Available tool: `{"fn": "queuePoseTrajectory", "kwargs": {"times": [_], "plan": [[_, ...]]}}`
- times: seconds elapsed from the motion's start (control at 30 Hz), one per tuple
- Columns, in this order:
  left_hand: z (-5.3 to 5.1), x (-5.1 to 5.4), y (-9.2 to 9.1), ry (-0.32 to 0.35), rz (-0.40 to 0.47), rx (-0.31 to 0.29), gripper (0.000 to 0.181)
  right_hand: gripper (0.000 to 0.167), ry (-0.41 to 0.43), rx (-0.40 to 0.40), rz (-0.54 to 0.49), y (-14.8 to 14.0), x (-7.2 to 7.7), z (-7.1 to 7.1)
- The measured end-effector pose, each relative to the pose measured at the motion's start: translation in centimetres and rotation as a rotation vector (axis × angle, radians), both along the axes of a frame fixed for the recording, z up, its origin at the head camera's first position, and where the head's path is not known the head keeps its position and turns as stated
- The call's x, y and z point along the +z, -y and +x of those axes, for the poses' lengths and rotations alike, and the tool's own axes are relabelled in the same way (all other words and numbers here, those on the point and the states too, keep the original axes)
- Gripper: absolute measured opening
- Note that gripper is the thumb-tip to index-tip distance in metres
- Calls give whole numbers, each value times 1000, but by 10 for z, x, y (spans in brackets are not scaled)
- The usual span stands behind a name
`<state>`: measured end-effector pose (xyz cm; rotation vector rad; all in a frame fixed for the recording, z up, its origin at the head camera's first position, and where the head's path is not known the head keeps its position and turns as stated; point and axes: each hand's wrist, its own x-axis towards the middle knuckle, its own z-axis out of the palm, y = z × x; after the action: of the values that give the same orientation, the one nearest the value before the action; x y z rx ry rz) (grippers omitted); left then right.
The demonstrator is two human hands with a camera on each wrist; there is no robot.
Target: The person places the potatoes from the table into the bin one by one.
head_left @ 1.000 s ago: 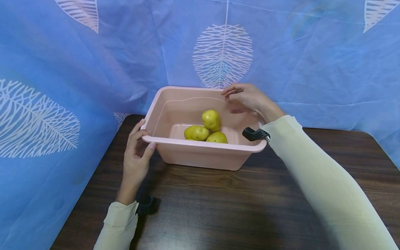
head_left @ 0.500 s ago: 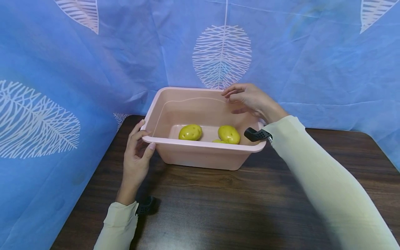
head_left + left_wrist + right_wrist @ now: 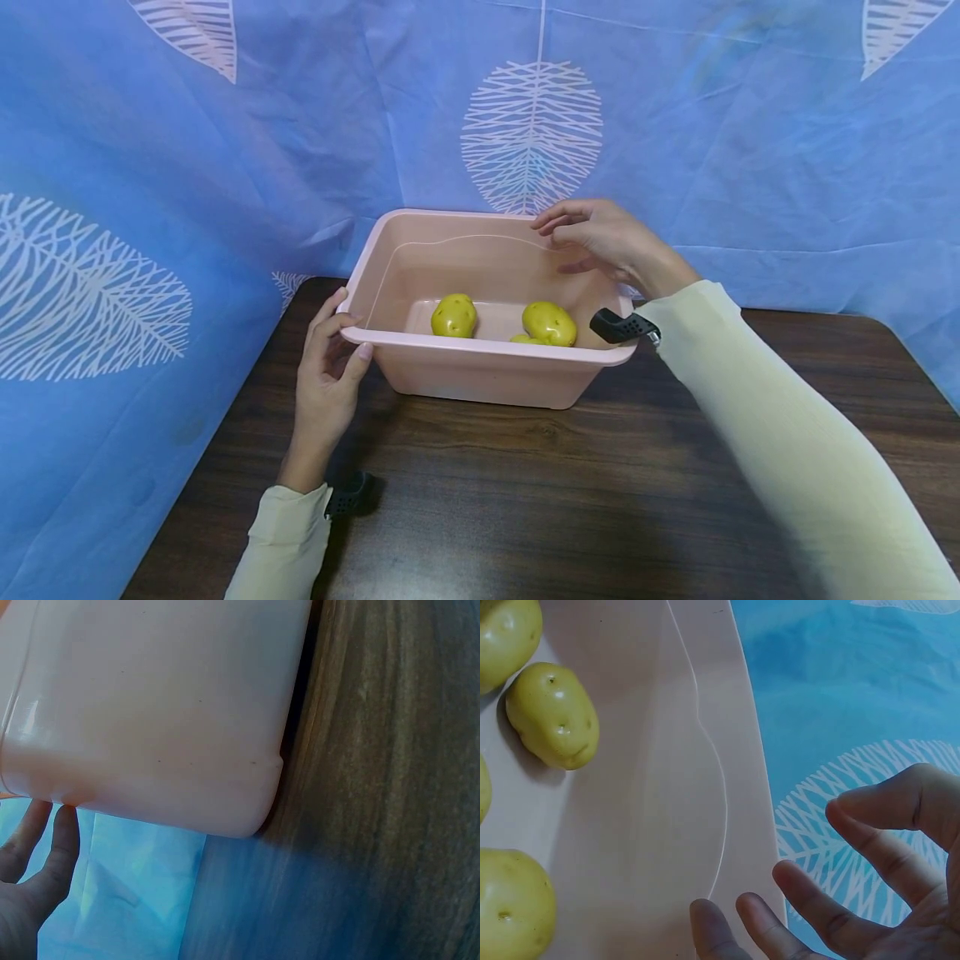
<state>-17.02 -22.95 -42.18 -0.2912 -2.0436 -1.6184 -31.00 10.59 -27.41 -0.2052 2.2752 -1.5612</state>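
A pink plastic basin (image 3: pixel 480 375) stands on the table, with several yellow potatoes inside. In the head view one potato (image 3: pixel 453 316) lies at the left, and another potato (image 3: pixel 549 323) sits at the right beside one mostly hidden by the front wall. My left hand (image 3: pixel 326 375) holds the basin's front left corner, thumb at the front rim and fingers at the left side. Over the back right part of the basin is my right hand (image 3: pixel 600 237), fingers loosely bent around nothing. The right wrist view shows a potato (image 3: pixel 553 716) left of those fingers.
A dark wooden table (image 3: pixel 525 500) carries the basin. Behind and to the left hangs a blue cloth (image 3: pixel 712 125) with white leaf patterns, close to the basin's back rim. Black straps (image 3: pixel 622 327) show at both cuffs.
The potatoes have spread from a cluster, one on top, to the left and right. The left one has since turned. My left hand stays put; the right wrist has shifted slightly right.
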Motion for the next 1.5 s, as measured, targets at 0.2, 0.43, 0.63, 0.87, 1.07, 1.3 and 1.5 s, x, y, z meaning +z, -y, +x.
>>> {"fn": "queuePoseTrajectory", "kwargs": {"times": [0.2,0.43,0.63,0.87,1.07,1.3,1.5], "plan": [[0,0,0,-2,-3,2,39,41,-8,19,-4,0,4,5],[1,1,1,15,-8,11,39,42,-27,29,32,-2,8,10],[0,0,1,5,-18,16,38,40,-47,33,27,-4,10,18],[-1,0,1,-3,-19,22,37,40,-71,34,43,-6,16,29],[-1,-1,2,-11,-26,23,37,41,-116,55,78,-12,21,42],[2,0,5,-2,-25,19,38,41,-190,49,145,-18,22,60],[4,4,7,-11,-41,27,39,40,-270,29,245,-27,24,76]]}}
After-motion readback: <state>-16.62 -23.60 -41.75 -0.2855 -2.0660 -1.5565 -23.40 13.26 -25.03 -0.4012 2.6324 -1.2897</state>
